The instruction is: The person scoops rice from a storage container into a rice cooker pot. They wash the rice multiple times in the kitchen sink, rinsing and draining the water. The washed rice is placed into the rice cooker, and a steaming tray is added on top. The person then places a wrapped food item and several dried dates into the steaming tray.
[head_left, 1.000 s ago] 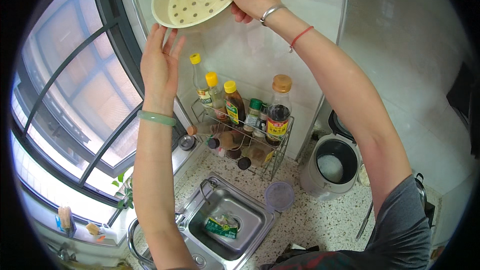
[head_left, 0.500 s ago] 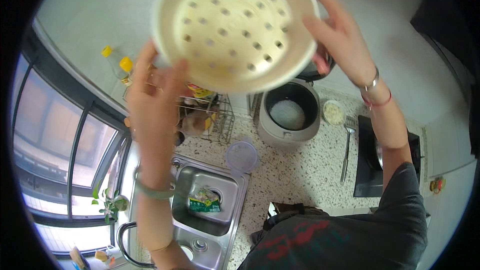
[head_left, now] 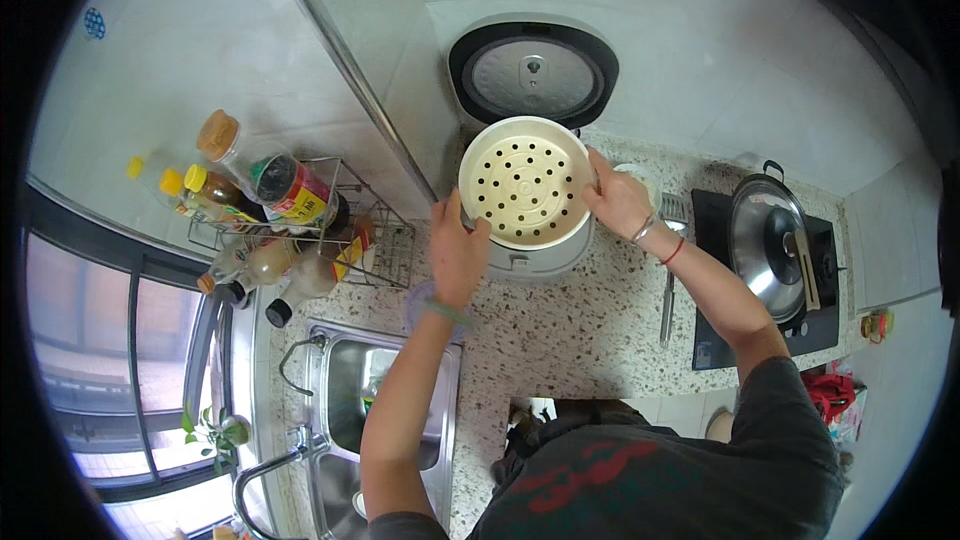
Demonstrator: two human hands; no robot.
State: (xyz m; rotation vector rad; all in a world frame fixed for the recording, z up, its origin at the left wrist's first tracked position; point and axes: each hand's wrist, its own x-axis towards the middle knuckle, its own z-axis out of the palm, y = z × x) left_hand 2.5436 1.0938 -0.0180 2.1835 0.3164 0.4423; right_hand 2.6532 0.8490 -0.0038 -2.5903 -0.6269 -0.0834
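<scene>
A round cream steamer basket (head_left: 527, 185) with many small holes is held level between my two hands, over the grey rice cooker (head_left: 530, 264). My left hand (head_left: 460, 252) grips its left rim, thumb inside the edge. On the opposite rim my right hand (head_left: 618, 198) is closed, wearing a bracelet and red string at the wrist. The cooker's lid (head_left: 532, 70) stands raised behind the basket. The basket covers the cooker's opening, and I cannot tell whether it touches the cooker. Beside my right hand, a small white bowl (head_left: 640, 178) is partly hidden.
A slotted spatula (head_left: 668, 285) lies right of the cooker. Further right, a lidded wok (head_left: 768, 250) stands on the black hob (head_left: 712, 320). Left are a wire rack (head_left: 385, 255) with bottles, a purple lid (head_left: 418, 312) under my left arm, and a steel sink (head_left: 447, 410).
The steamer basket has come down, away from my view, to over the rice cooker, with both hands still on its rim. My view has shifted, showing the raised lid and the wok.
</scene>
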